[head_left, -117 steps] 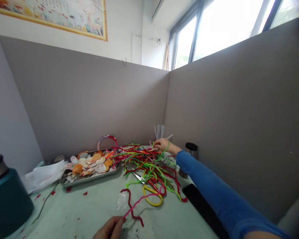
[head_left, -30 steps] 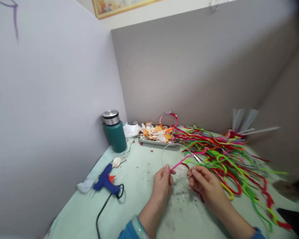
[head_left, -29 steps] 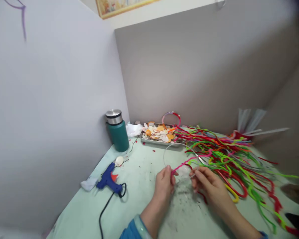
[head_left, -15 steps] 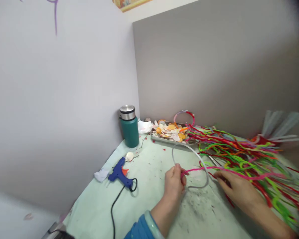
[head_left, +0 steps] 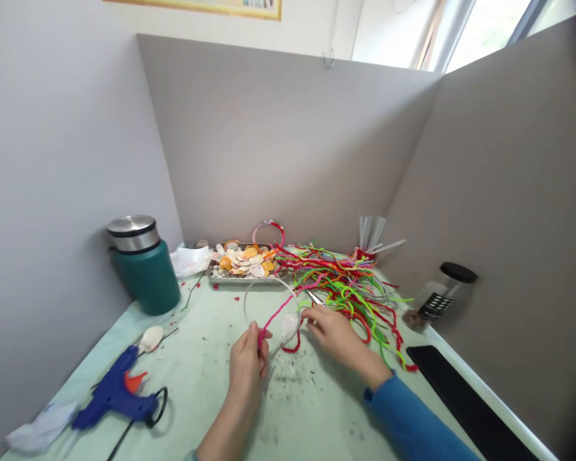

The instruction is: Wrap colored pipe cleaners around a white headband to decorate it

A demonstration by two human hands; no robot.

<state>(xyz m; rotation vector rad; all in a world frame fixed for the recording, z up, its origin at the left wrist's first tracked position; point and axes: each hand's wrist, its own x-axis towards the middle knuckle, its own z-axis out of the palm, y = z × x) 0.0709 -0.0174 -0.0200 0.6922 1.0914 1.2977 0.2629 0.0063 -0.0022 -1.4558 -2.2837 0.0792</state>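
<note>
head view: the left hand (head_left: 247, 358) has thumb and forefinger pressed together on one pink fuzzy stem (head_left: 281, 309), whose near end sits right in the pinch; the rest slants away to the right, across the hoop's outline, its far end over the heap. one clear hoop (head_left: 245, 303) also meets the left fingers, its curve standing out ahead of them above the table (head_left: 211, 365). the right hand (head_left: 333, 336) has its fingers bent, tips at the hoop's right side, below the pink fuzzy stem; whether they close on anything cannot be told. one dark red fuzzy stem (head_left: 295, 347) lies just left of those fingertips, and one translucent scrap (head_left: 288, 325) shows within the hoop. one pair of scissors (head_left: 315, 297) lies beyond the right hand, partly hidden by it, beside one heap of coloured stems (head_left: 360, 288) too tangled to count. farther back, one metal tray (head_left: 237, 280) holds shells (head_left: 252, 254), too many to count, with one pink and red ring (head_left: 283, 235) at its rear. to the right are one red cup (head_left: 365, 254) of several clear sticks, one black-lidded jar (head_left: 436, 301) and one black bar (head_left: 465, 397); to the left, one green bottle (head_left: 148, 278) and one blue glue gun (head_left: 118, 390)
</note>
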